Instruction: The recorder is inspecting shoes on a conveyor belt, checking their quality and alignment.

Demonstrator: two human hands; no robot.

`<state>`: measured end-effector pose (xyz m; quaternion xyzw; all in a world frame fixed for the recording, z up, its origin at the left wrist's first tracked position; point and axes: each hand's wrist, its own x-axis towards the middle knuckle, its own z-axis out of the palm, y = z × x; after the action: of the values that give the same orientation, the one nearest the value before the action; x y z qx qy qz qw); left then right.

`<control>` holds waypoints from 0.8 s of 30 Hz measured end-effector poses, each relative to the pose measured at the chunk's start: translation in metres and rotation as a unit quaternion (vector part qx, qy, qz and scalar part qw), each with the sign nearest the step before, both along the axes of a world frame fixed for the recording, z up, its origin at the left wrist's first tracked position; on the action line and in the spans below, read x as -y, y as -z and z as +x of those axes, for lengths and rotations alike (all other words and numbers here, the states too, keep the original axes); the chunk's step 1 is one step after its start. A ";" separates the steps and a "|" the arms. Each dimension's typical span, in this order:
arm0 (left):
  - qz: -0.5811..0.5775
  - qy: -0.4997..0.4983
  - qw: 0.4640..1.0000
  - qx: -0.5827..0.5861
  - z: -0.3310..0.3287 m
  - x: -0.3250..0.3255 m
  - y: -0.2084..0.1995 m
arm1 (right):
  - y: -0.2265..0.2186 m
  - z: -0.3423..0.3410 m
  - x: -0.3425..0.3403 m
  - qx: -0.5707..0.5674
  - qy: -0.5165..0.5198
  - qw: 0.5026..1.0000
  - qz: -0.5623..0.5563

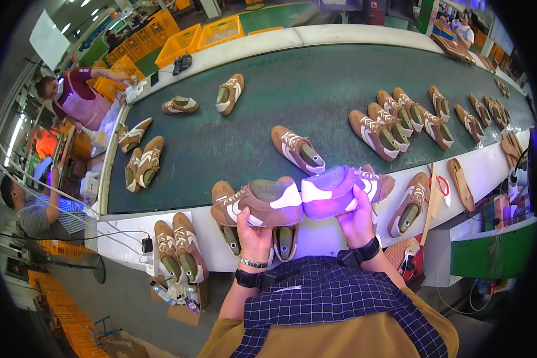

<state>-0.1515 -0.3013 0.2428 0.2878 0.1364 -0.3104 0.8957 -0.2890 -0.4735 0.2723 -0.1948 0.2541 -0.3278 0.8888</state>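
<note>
My left hand (254, 237) grips a brown sneaker (237, 206) with white trim and an olive lining, its heel pointing right. In my right hand (357, 222) is a matching sneaker (373, 186), heel pointing left. The two white heels meet or nearly meet in front of me, above the white ledge (316, 243). Violet light falls on the right-hand sneaker. Below and behind the left-hand sneaker stand two more sneakers on the ledge, partly covered. Another brown sneaker (292, 147) lies on the green conveyor belt (221, 155) just beyond my hands.
Several sneakers (373, 134) stand in rows at the belt's right; others lie at its left. A sneaker pair (181, 247) sits on the ledge left of me. Right of me are a sneaker (409, 204) and red-handled scissors (443, 185). Two co-workers (80, 98) are at the left.
</note>
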 end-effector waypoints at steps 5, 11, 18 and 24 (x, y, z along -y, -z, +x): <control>-0.017 -0.008 1.000 0.024 0.002 -0.001 -0.005 | -0.006 0.000 -0.001 0.024 0.028 0.999 -0.003; -0.019 -0.004 0.997 0.075 0.001 0.000 -0.018 | -0.012 -0.003 0.002 0.015 0.019 0.999 -0.022; 0.008 -0.018 0.998 0.053 0.003 0.004 -0.019 | -0.011 -0.003 0.003 0.021 0.021 0.999 -0.030; 0.011 -0.009 1.000 0.004 0.004 0.006 -0.013 | -0.007 -0.001 0.003 0.028 0.026 0.999 -0.007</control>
<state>-0.1475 -0.3076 0.2562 0.2976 0.1385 -0.2997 0.8958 -0.2901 -0.4762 0.2792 -0.1850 0.2321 -0.3577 0.8854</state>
